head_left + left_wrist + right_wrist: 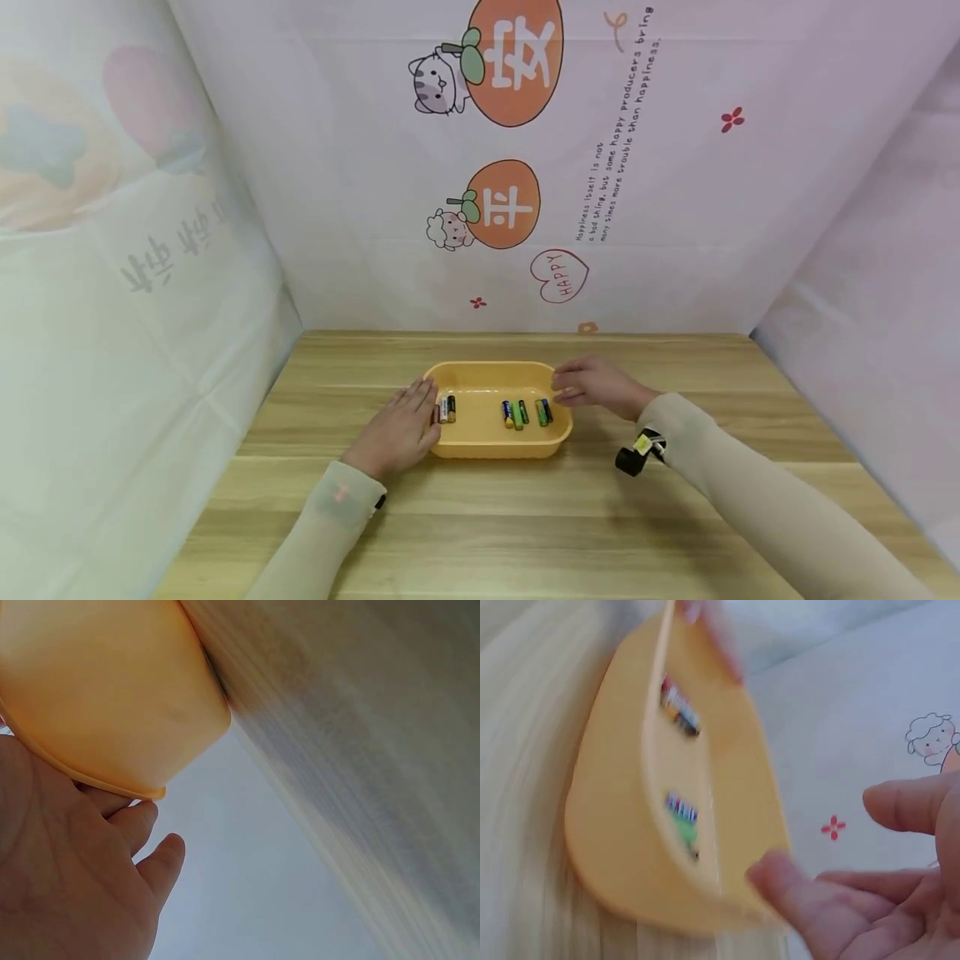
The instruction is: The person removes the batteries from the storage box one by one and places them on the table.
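A yellow plastic tray (478,429) stands on the table with several batteries in it. At its left end lies a group of batteries (451,408), partly hidden by my left hand (399,427), which rests over the left rim with its fingers extended. Further right in the tray are blue-and-yellow, green and dark batteries (517,415), and beside them a green and a blue one (543,412). My right hand (600,387) is at the right rim, its fingertips over the tray's edge. In the right wrist view its thumb stands apart from the fingers (810,900), with nothing between them.
The wooden table (517,525) extends around the tray. White printed cloth (360,183) hangs behind it and along both sides. A black strap device (637,454) is worn on the right wrist.
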Motion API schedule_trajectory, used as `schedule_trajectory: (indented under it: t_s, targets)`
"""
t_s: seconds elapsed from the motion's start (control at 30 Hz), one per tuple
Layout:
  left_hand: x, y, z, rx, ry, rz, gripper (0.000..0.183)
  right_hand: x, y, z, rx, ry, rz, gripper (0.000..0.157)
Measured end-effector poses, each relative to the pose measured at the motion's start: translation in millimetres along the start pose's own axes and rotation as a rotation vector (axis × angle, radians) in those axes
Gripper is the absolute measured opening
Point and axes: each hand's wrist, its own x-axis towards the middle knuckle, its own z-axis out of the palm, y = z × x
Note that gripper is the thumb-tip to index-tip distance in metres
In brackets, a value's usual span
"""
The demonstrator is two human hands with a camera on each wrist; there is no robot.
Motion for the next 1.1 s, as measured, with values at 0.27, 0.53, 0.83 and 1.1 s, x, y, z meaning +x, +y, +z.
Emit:
schedule_trajectory:
  t_s: [0.27,0.53,0.83,1.1]
  targets:
    - [0.6,-0.1,-0.5,0.004,0.029,0.012,0.064,3,-15,24.9,0.042,-0.051,0.115,0.065]
    - [0.4,-1.5,3.8,0.001,0.017,0.014,0.063,20,-3,47.1,0.01,-0.037,0.185,0.088]
    - [4.0,-0.6,3.5,0.006,0.005,0.025,0.063,29,8,66.7,0.164,-0.006,0.153,0.076]
    - [5.4,-3.1,4.2,0.01,0.009,0.012,0.064,45,12,65.0,0.117,0.039,0.172,0.075]
